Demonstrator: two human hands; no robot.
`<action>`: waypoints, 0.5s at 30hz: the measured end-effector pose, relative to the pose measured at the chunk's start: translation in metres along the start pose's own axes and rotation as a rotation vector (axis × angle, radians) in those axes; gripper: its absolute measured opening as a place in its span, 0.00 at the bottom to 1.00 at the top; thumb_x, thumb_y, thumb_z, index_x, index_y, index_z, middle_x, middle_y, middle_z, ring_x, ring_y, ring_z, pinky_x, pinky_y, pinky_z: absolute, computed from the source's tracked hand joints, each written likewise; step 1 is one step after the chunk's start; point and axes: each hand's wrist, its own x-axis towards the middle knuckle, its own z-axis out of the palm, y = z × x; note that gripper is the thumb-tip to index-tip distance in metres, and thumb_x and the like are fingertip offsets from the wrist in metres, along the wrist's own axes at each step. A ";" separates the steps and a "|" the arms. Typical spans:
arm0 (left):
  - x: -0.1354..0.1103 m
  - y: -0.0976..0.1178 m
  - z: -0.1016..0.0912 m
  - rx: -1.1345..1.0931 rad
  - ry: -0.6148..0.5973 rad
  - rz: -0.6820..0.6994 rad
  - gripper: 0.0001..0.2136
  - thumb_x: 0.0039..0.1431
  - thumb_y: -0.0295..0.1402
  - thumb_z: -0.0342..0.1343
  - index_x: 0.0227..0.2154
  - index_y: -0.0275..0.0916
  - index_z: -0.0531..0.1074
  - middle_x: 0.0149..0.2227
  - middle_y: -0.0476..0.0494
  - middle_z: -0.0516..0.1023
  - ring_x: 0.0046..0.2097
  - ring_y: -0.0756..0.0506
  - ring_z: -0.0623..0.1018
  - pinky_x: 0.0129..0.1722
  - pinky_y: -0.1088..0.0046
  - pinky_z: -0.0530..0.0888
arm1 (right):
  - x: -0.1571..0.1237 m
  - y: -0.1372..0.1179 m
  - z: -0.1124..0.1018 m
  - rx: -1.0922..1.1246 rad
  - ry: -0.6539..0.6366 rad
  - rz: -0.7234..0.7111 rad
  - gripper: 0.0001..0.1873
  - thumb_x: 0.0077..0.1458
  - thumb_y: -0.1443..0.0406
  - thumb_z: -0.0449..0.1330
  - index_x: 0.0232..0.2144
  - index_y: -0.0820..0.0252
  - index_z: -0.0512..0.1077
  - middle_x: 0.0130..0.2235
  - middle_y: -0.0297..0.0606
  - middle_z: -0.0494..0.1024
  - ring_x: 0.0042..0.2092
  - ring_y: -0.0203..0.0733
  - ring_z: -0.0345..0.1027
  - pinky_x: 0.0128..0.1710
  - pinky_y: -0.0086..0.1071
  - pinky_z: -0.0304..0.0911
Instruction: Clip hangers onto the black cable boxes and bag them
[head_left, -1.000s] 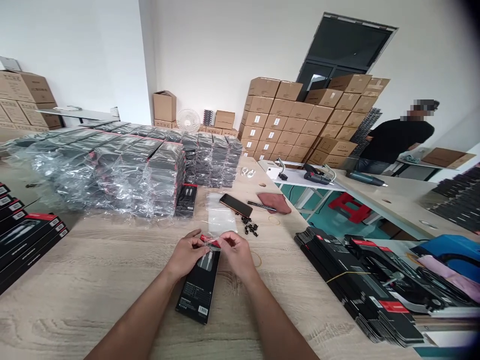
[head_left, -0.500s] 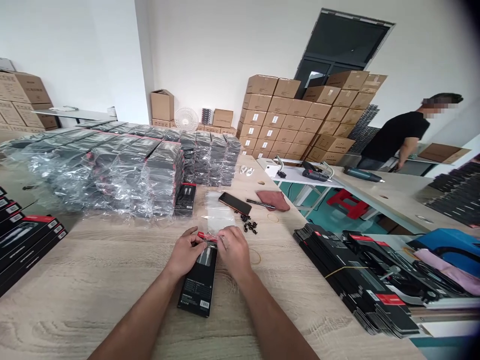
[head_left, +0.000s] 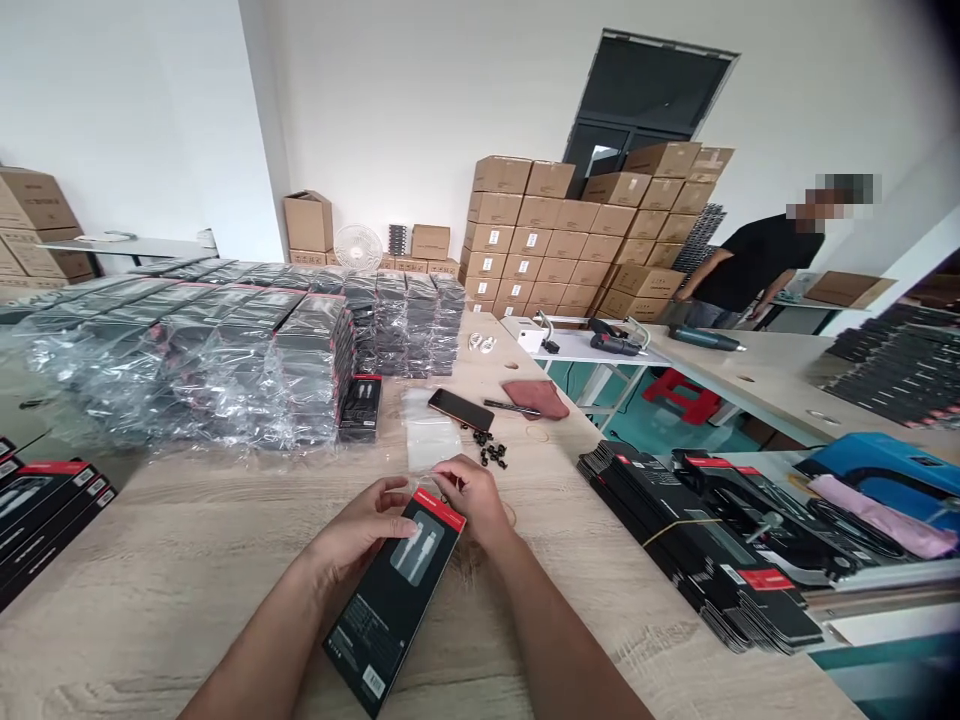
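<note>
A slim black cable box with a red top band lies tilted between my hands, its window showing white cable plugs. My left hand grips its upper left side, thumb on the front near the window. At the top right corner, my right hand is closed with its fingertips at the upper edge, partly hidden behind the box. A clear plastic piece shows at the top edge between the hands. Just beyond lie clear plastic bags, a phone and several small black clips.
Plastic-wrapped stacks of boxes fill the table's back left. Flat black box sleeves in a rubber band lie at right. A pen and reddish cloth rest further back. A person in black stands beyond another table.
The box has come up and toward me, its front tilted more to view, and its red top now looks flat. Both hands moved with it. The person at the back turned.
</note>
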 end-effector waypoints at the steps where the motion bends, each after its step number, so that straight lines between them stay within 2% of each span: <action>1: 0.002 -0.001 -0.001 0.025 0.031 0.017 0.36 0.34 0.27 0.69 0.51 0.39 0.63 0.50 0.37 0.70 0.47 0.39 0.74 0.44 0.64 0.71 | 0.000 0.000 0.000 0.024 -0.017 0.000 0.08 0.55 0.65 0.56 0.30 0.58 0.75 0.29 0.37 0.75 0.31 0.38 0.68 0.32 0.29 0.62; 5: 0.007 -0.005 -0.003 0.163 0.120 0.077 0.35 0.36 0.30 0.69 0.50 0.37 0.62 0.49 0.36 0.70 0.44 0.40 0.75 0.42 0.65 0.71 | -0.003 -0.002 -0.003 0.015 -0.039 0.017 0.09 0.57 0.65 0.55 0.32 0.57 0.76 0.32 0.38 0.77 0.34 0.39 0.69 0.35 0.31 0.63; 9: 0.007 -0.006 0.002 0.308 0.194 0.123 0.31 0.36 0.31 0.68 0.46 0.37 0.62 0.50 0.36 0.69 0.40 0.43 0.76 0.40 0.65 0.71 | -0.006 -0.009 -0.004 -0.056 -0.053 0.035 0.10 0.57 0.64 0.56 0.29 0.57 0.76 0.30 0.37 0.76 0.33 0.38 0.69 0.34 0.30 0.62; 15: 0.007 -0.009 0.007 0.447 0.228 0.172 0.25 0.39 0.31 0.66 0.43 0.38 0.65 0.50 0.38 0.70 0.40 0.43 0.77 0.40 0.66 0.71 | -0.007 -0.017 -0.001 -0.148 -0.080 0.020 0.11 0.58 0.64 0.55 0.27 0.56 0.76 0.28 0.36 0.75 0.32 0.37 0.68 0.33 0.28 0.60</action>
